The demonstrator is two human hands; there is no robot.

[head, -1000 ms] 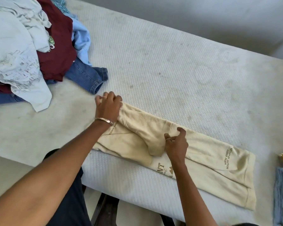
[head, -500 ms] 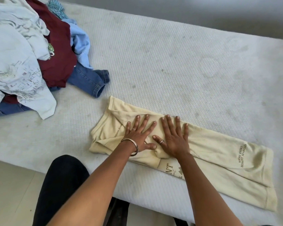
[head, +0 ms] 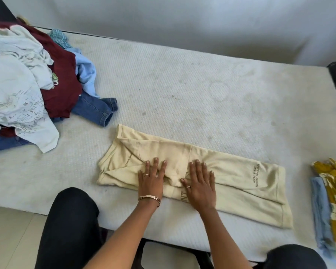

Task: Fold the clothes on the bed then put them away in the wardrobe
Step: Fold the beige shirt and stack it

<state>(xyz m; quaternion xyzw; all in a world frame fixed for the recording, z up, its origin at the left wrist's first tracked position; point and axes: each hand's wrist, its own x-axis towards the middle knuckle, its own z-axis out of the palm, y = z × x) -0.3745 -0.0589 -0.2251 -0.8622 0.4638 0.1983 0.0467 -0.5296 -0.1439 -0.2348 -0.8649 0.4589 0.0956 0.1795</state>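
We pressed both flat hands, left hand [head: 151, 179] and right hand [head: 199, 183], on the cream shirt [head: 231, 177]; a clothes pile [head: 27, 84] lay at ten o'clock on the bed [head: 182, 84], folded clothes [head: 332, 200] at three.

The garment [head: 231, 183] lies on the mattress [head: 182, 90] between a clothes heap [head: 27, 88] left and a folded stack [head: 330, 206] right.

Your right hand [head: 199, 182] covers most of the dark lettering printed on the cream garment [head: 231, 179], so you can read only a few letters beside the wrist. The small print near the garment's right end and along its left fold is too fine to read with confidence. The pile of unfolded clothes [head: 25, 90] runs off the left edge, and the folded stack [head: 330, 206] is cut by the right edge.
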